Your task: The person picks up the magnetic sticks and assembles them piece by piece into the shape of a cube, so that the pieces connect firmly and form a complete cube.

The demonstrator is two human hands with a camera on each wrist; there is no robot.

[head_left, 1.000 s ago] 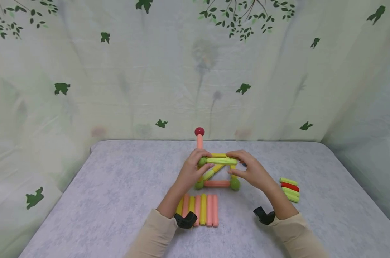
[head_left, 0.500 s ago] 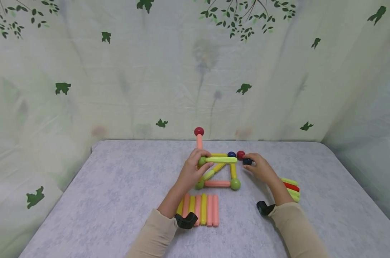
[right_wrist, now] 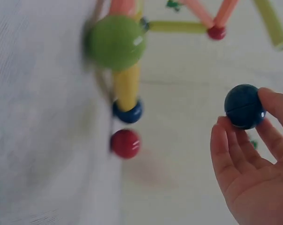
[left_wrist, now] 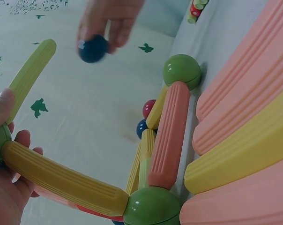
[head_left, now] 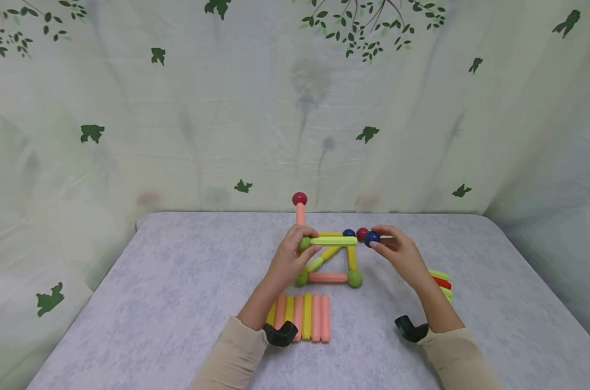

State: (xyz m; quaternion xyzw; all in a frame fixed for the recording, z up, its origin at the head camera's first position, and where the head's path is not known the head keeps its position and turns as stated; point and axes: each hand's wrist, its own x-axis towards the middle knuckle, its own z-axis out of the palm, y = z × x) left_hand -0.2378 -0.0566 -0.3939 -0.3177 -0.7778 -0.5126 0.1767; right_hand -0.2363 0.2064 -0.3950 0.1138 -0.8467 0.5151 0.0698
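Left grip (head_left: 289,254) was clamped on green ball (head_left: 304,243) | right grip (head_left: 402,254), on blue ball (head_left: 372,238) | lime rod (head_left: 334,241) was best steadied

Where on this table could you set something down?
Bare: the tabletop left of the left forearm; between the row of pink and yellow sticks and the right wrist camera; right of the green and red sticks. Crowded: the middle, where the left hand, right hand, held blue ball and red ball cluster at the ball-and-stick frame.
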